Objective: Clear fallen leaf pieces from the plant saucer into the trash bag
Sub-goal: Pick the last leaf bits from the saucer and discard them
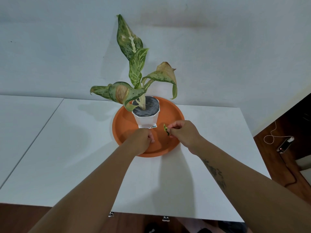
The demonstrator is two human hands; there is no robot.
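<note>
An orange round saucer (175,115) sits on the white table, with a white pot (146,119) holding a speckled green plant (134,68) at its back. My right hand (182,132) hovers over the saucer's right side and pinches a small green-yellow leaf piece (166,129) between its fingertips. My left hand (143,141) is curled over the saucer's front, just below the pot; its fingers are closed and whatever they may hold is hidden. No trash bag is in view.
The white table (67,148) spreads to the left and front, with a seam between two tops on the left. A wall stands right behind the plant. On the wooden floor at the right lie a white cable (271,135) and a small device (285,145).
</note>
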